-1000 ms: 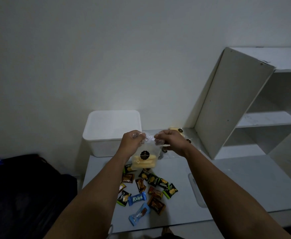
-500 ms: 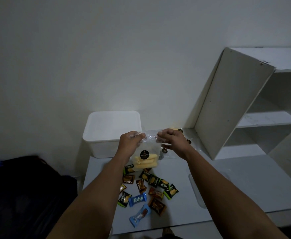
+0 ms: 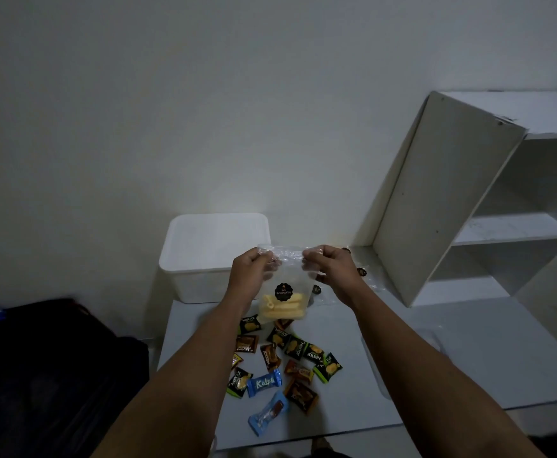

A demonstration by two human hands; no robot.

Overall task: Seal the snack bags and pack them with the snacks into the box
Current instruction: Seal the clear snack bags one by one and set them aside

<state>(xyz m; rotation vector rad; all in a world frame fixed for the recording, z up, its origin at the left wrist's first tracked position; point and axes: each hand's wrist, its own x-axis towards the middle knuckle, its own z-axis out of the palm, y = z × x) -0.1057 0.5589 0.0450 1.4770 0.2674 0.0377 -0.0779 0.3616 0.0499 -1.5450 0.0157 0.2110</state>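
Note:
A clear snack bag point(image 3: 283, 292) with yellow sticks and a round black label hangs above the white table point(image 3: 435, 352). My left hand point(image 3: 252, 269) pinches its top left corner and my right hand point(image 3: 328, 266) pinches its top right corner. The white box point(image 3: 204, 259) stands just behind my left hand at the table's back edge. Several small wrapped snacks point(image 3: 290, 358), green, brown and blue, lie scattered on the table under the bag. More clear bags with black labels point(image 3: 363, 276) lie behind my right hand, partly hidden.
A white shelf unit point(image 3: 468, 200) stands at the right on the table's back. A clear lid point(image 3: 402, 365) lies flat on the table to the right of the snacks. Dark fabric point(image 3: 39, 375) lies to the left of the table.
Both hands stay on the bag's top edge and have shifted slightly along it; the bag hangs straighter and a little higher. The snacks on the table have not moved.

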